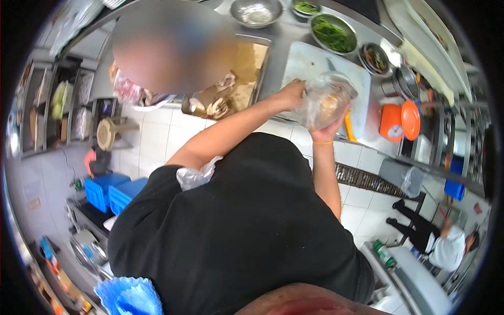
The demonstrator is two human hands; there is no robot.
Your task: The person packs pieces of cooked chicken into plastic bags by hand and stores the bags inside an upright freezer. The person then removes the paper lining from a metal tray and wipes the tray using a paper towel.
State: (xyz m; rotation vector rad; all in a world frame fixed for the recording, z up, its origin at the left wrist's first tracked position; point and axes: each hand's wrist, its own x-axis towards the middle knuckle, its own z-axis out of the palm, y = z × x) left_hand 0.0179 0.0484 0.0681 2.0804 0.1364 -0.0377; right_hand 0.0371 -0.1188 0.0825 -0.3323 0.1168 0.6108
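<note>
Above a white cutting board [300, 56], a clear plastic bag [331, 100] with tan contents hangs between my hands; I cannot make out what the contents are. My left hand [293, 94] has its fingers closed at the bag's left edge. From below, my right hand [331, 127] grips the bag's lower right side, its palm turned up and a yellow band round the wrist. Close to the right hand, a yellow handle [349, 127] sticks out over the board's near edge. The bag hides part of the board.
Left of the board is a metal tray [261, 68] with brown liquid and pieces of meat. Bowls of greens [333, 34] and an orange scale [391, 122] stand at the right. A person [441, 241] is farther right. A blurred patch covers the upper left.
</note>
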